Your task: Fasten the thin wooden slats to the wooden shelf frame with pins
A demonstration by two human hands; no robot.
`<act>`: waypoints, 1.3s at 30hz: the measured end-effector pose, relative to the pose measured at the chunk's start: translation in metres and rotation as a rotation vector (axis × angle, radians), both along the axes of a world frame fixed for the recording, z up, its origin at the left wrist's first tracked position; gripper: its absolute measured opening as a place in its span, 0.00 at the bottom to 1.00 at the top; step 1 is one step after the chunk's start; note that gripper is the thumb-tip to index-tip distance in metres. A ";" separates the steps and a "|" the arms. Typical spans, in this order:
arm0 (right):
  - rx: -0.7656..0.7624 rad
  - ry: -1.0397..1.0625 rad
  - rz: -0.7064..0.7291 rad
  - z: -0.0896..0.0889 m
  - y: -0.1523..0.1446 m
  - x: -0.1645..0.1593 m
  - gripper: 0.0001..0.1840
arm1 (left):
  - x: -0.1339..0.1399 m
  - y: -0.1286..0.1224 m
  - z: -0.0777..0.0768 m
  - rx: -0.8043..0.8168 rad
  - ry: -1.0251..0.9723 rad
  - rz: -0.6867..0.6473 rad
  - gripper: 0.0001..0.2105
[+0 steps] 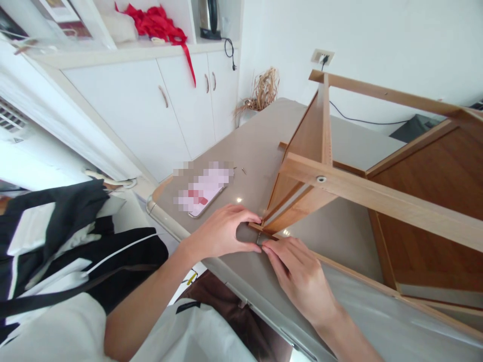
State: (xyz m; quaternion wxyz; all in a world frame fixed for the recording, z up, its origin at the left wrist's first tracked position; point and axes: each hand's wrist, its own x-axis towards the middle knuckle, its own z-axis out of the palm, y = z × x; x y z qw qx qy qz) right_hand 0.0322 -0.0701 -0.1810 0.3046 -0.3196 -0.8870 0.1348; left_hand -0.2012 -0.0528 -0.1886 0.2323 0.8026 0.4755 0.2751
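A wooden frame (377,201) with brown panels stands on the table, its near left corner between my hands. My left hand (222,229) curves around that corner in a C shape, index fingertip against the wood and thumb below. A thin metal piece (258,238), perhaps a screw, juts from the corner's end toward my left thumb. Close beside it, my right hand (296,266) is closed in a pinch at the wood's lower edge; what its fingertips hold is too small to make out. A round metal fitting (321,179) sits in the upper rail.
On the grey-brown table (260,125) lie a phone (206,188) with a blurred screen and small metal screws (244,171). White cabinets (132,105) carry red ribbon (156,22) and a kettle (210,20). Dark clothes (128,256) are heaped at left. A socket (322,57) is on the wall.
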 end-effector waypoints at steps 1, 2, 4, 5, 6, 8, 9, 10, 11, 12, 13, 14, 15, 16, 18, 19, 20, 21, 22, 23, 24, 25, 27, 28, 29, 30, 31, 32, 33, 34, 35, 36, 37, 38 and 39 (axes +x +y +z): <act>0.010 -0.005 0.000 0.001 0.000 -0.001 0.09 | 0.000 0.000 -0.001 0.003 -0.005 -0.002 0.25; 0.016 -0.008 -0.002 0.001 0.000 -0.001 0.09 | -0.001 0.001 -0.001 0.006 -0.012 -0.003 0.24; 0.028 -0.004 -0.008 0.002 0.000 -0.002 0.09 | -0.001 0.001 -0.001 0.009 -0.026 -0.013 0.23; 0.035 0.000 -0.012 0.002 0.000 -0.002 0.09 | -0.002 0.001 -0.001 0.011 -0.029 -0.019 0.22; 0.042 0.004 -0.017 0.002 0.001 -0.002 0.09 | -0.002 0.001 -0.001 0.014 -0.031 -0.024 0.22; 0.053 0.004 -0.026 0.003 0.002 -0.002 0.09 | -0.002 0.001 -0.001 0.023 -0.034 -0.028 0.22; 0.057 0.000 -0.029 0.003 0.002 -0.001 0.09 | -0.002 0.000 -0.001 0.028 -0.035 -0.027 0.21; 0.059 -0.008 -0.031 0.003 0.003 0.000 0.08 | -0.002 0.000 -0.001 0.033 -0.037 -0.024 0.21; 0.061 -0.018 -0.033 0.003 0.003 0.001 0.07 | -0.001 0.000 -0.001 0.038 -0.040 -0.022 0.21; 0.060 -0.032 -0.035 0.004 0.004 0.003 0.06 | -0.001 -0.001 -0.001 0.042 -0.043 -0.020 0.21; 0.059 -0.051 -0.037 0.004 0.004 0.004 0.05 | 0.000 -0.001 -0.002 0.045 -0.045 -0.017 0.21; 0.058 -0.077 -0.036 0.004 0.004 0.006 0.03 | 0.001 -0.001 -0.002 0.045 -0.048 -0.012 0.21; 0.061 -0.110 -0.034 0.005 0.004 0.007 0.02 | 0.001 -0.001 -0.002 0.043 -0.050 -0.009 0.21; 0.068 -0.148 -0.030 0.005 0.004 0.008 0.02 | 0.002 -0.001 -0.002 0.037 -0.050 -0.008 0.21; 0.093 -0.235 -0.024 0.006 0.003 0.010 0.07 | 0.002 -0.001 -0.002 0.021 -0.049 -0.007 0.21; 0.106 -0.276 -0.025 0.007 0.003 0.010 0.09 | 0.002 -0.001 -0.001 0.015 -0.049 -0.005 0.20; 0.115 -0.310 -0.026 0.007 0.002 0.011 0.10 | 0.002 -0.001 -0.001 0.012 -0.048 -0.003 0.20; 0.120 -0.336 -0.028 0.007 0.001 0.011 0.11 | 0.002 -0.001 0.000 0.012 -0.048 0.001 0.19; 0.120 -0.356 -0.027 0.007 0.000 0.011 0.11 | 0.001 -0.002 0.001 0.012 -0.047 0.004 0.19; 0.118 -0.367 -0.026 0.008 0.000 0.011 0.10 | 0.001 -0.002 0.001 0.011 -0.046 0.005 0.19; 0.111 -0.373 -0.023 0.007 -0.001 0.012 0.10 | 0.001 -0.002 0.002 0.008 -0.044 0.005 0.19; 0.099 -0.374 -0.020 0.007 -0.001 0.013 0.09 | 0.001 -0.002 0.002 0.005 -0.043 0.006 0.19; 0.068 -0.359 -0.016 0.007 -0.001 0.015 0.07 | 0.002 -0.001 0.003 -0.001 -0.038 0.005 0.18; 0.052 -0.348 -0.016 0.008 -0.001 0.016 0.07 | 0.002 -0.001 0.003 -0.001 -0.036 0.006 0.18; 0.038 -0.338 -0.017 0.008 0.000 0.016 0.07 | 0.003 -0.001 0.004 0.001 -0.034 0.008 0.18; 0.030 -0.332 -0.018 0.008 0.000 0.017 0.07 | 0.003 -0.001 0.004 0.003 -0.031 0.008 0.18; 0.026 -0.328 -0.017 0.008 0.000 0.017 0.07 | 0.003 -0.001 0.004 0.005 -0.027 0.010 0.19; 0.025 -0.328 -0.017 0.008 0.001 0.018 0.07 | 0.004 -0.002 0.005 0.009 -0.024 0.012 0.19; 0.023 -0.328 -0.014 0.007 0.001 0.018 0.06 | 0.004 -0.002 0.005 0.014 -0.021 0.014 0.19; 0.021 -0.328 -0.009 0.007 0.001 0.018 0.06 | 0.004 -0.002 0.006 0.018 -0.018 0.014 0.20; 0.019 -0.327 -0.005 0.007 0.001 0.018 0.06 | 0.004 -0.002 0.006 0.021 -0.015 0.012 0.20; 0.016 -0.326 -0.003 0.006 0.002 0.019 0.06 | 0.004 -0.003 0.006 0.023 -0.013 0.010 0.21; 0.014 -0.324 0.001 0.006 0.002 0.019 0.06 | 0.004 -0.003 0.006 0.023 -0.011 0.010 0.21; 0.012 -0.321 0.005 0.005 0.002 0.020 0.07 | 0.004 -0.003 0.006 0.020 -0.008 0.010 0.21; 0.010 -0.316 0.009 0.005 0.002 0.020 0.07 | 0.004 -0.003 0.006 0.017 -0.006 0.012 0.21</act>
